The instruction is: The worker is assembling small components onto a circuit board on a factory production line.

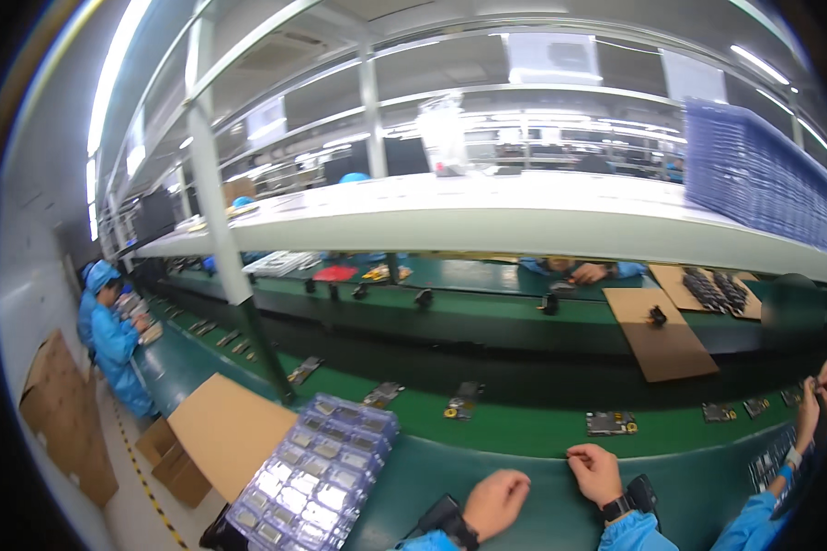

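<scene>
Low over the green bench [413, 487], my left hand [496, 505] is closed, its fingers curled in, and nothing shows in it. A short gap to its right, my right hand [597, 473] is also loosely closed near the bench's far edge, with nothing visible in its fingers. Just beyond it, a dark circuit board with a yellow ring [611, 422] lies on the green conveyor strip. Another board [464, 400] lies farther left on the strip. Left of my left hand, a clear plastic tray [317, 468] holds rows of small grey parts.
A cardboard sheet [230, 422] lies beside the tray. At the right, a co-worker's hands [818, 395] are close to more boards. A post [220, 184] and a white shelf [487, 202] with stacked blue trays [753, 170] stand across the line. Co-workers in blue [115, 340] are at far left.
</scene>
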The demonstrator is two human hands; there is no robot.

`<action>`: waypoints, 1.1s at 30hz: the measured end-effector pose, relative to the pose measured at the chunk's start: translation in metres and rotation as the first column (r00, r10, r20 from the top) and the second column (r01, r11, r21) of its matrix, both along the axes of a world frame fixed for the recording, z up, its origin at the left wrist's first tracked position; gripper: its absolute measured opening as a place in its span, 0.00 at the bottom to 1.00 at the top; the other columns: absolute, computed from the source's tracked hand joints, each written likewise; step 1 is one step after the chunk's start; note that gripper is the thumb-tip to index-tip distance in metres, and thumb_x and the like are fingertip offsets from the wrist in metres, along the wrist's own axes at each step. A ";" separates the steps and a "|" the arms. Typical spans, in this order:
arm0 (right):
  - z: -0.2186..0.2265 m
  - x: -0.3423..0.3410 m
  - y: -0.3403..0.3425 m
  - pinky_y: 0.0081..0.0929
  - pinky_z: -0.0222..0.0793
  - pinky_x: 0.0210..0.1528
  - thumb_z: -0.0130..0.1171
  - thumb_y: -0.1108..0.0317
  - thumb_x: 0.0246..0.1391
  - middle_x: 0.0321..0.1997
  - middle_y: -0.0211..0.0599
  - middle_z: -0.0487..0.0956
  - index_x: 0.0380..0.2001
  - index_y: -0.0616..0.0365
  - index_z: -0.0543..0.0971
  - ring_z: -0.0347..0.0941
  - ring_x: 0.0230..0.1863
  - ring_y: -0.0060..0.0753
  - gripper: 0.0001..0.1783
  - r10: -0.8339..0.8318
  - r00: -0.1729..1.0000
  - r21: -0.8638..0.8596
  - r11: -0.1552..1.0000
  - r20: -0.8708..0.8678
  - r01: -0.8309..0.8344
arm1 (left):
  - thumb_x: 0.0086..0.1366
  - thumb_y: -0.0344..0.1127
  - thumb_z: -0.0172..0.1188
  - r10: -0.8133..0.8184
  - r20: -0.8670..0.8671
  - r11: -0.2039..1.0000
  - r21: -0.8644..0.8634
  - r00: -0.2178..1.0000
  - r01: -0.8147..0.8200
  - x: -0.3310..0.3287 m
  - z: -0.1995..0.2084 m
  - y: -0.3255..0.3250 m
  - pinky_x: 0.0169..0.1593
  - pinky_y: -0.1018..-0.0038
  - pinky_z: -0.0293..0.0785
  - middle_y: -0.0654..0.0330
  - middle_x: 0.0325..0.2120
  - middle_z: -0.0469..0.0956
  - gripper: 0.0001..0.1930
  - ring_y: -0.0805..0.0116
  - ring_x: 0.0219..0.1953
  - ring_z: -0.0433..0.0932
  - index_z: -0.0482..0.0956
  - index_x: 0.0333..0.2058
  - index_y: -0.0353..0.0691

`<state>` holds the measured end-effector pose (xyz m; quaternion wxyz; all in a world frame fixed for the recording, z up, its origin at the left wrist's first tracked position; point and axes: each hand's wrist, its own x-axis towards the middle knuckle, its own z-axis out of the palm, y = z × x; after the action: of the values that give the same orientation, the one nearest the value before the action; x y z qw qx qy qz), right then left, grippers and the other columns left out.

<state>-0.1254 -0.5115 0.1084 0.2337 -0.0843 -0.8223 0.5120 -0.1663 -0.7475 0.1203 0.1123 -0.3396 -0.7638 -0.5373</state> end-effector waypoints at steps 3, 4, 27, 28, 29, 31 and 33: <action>0.001 0.004 0.003 0.24 0.77 0.39 0.60 0.74 0.54 0.35 0.40 0.83 0.37 0.65 0.82 0.81 0.34 0.29 0.08 -0.029 0.999 0.019 0.999 -0.024 0.029 | 0.66 0.32 0.60 -0.131 -0.273 0.983 -0.164 0.953 0.089 0.077 0.057 -0.051 0.40 0.67 0.79 0.53 0.36 0.79 0.06 0.55 0.36 0.81 0.77 0.39 0.37; 0.001 0.003 0.003 0.24 0.76 0.38 0.60 0.75 0.54 0.35 0.40 0.83 0.37 0.65 0.82 0.81 0.34 0.29 0.08 -0.031 0.999 0.025 0.999 -0.037 0.032 | 0.63 0.30 0.62 -0.120 -0.201 0.983 -0.162 0.972 0.088 0.098 0.071 -0.074 0.43 0.65 0.77 0.53 0.36 0.79 0.05 0.52 0.38 0.79 0.79 0.37 0.38; 0.011 0.004 -0.013 0.27 0.73 0.33 0.58 0.78 0.52 0.34 0.42 0.81 0.34 0.64 0.82 0.78 0.29 0.35 0.06 0.009 0.989 0.198 0.980 -0.145 0.020 | 0.59 0.43 0.66 0.412 -0.009 0.645 -0.703 0.911 -0.299 0.010 0.109 -0.270 0.39 0.63 0.78 0.53 0.31 0.83 0.15 0.54 0.36 0.83 0.82 0.37 0.37; 0.012 0.005 -0.012 0.28 0.74 0.33 0.58 0.78 0.53 0.34 0.43 0.81 0.34 0.63 0.82 0.78 0.30 0.37 0.06 0.013 0.989 0.215 0.977 -0.145 0.019 | 0.59 0.42 0.66 0.390 -0.043 0.665 -0.677 0.920 -0.314 -0.006 0.108 -0.264 0.39 0.62 0.78 0.52 0.31 0.83 0.15 0.53 0.36 0.83 0.82 0.37 0.37; 0.014 0.006 -0.013 0.28 0.74 0.33 0.58 0.78 0.53 0.34 0.43 0.81 0.34 0.63 0.82 0.78 0.30 0.37 0.06 0.002 0.988 0.214 0.976 -0.154 0.031 | 0.59 0.42 0.66 0.368 -0.077 0.686 -0.650 0.927 -0.327 -0.023 0.106 -0.257 0.40 0.62 0.78 0.51 0.31 0.83 0.15 0.52 0.36 0.83 0.82 0.37 0.36; 0.016 0.006 -0.012 0.28 0.74 0.33 0.58 0.76 0.53 0.34 0.43 0.81 0.34 0.62 0.83 0.79 0.30 0.38 0.06 0.015 0.991 0.228 0.974 -0.132 0.015 | 0.59 0.42 0.66 0.386 -0.124 0.662 -0.653 0.914 -0.368 -0.057 0.102 -0.239 0.40 0.60 0.77 0.50 0.31 0.83 0.14 0.51 0.36 0.83 0.82 0.36 0.36; 0.013 0.005 -0.011 0.29 0.74 0.33 0.58 0.75 0.54 0.34 0.43 0.82 0.34 0.61 0.83 0.79 0.30 0.39 0.07 -0.001 0.990 0.211 0.977 -0.139 0.030 | 0.58 0.43 0.66 0.428 -0.118 0.627 -0.675 0.896 -0.388 -0.086 0.094 -0.220 0.41 0.58 0.77 0.48 0.31 0.83 0.15 0.49 0.37 0.82 0.83 0.34 0.36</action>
<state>-0.1207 -0.5227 0.1211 0.3019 -0.0295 -0.8534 0.4238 -0.2520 -0.9680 0.2142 0.0775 -0.1601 -0.9660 -0.1874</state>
